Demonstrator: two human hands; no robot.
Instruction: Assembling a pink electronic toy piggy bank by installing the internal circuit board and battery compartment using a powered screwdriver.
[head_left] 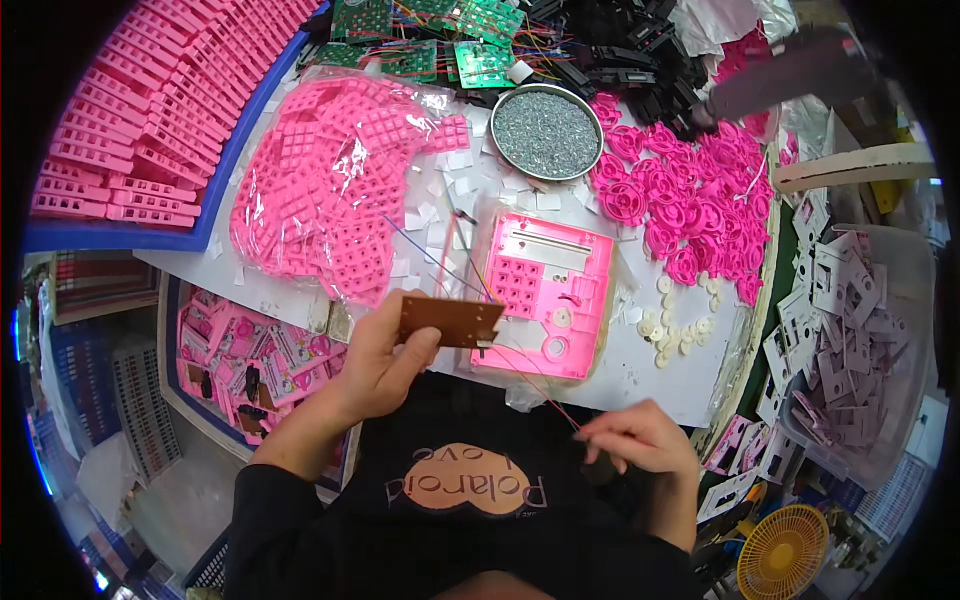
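My left hand (385, 362) grips a brown circuit board (450, 322), thumb on its near face, above the table's front edge. Thin coloured wires (535, 385) run from the board toward my right hand (640, 437), whose fingers are pinched on their ends in front of my dark shirt. A small dark thing below those fingers is too blurred to name. Just beyond the board lies an open pink plastic housing (590, 255), with a pink rubber keypad (515, 288) and a silvery strip inside. The board hides the housing's near left corner.
A clear bag of pink keypads (325, 180) lies left, beside a blue crate (225, 165) of pink parts. Behind the housing stands a round tin (547, 132) of small screws. Magenta rings (690, 190) and cream wheels (672, 325) are right; green circuit boards (485, 62) lie at the back.
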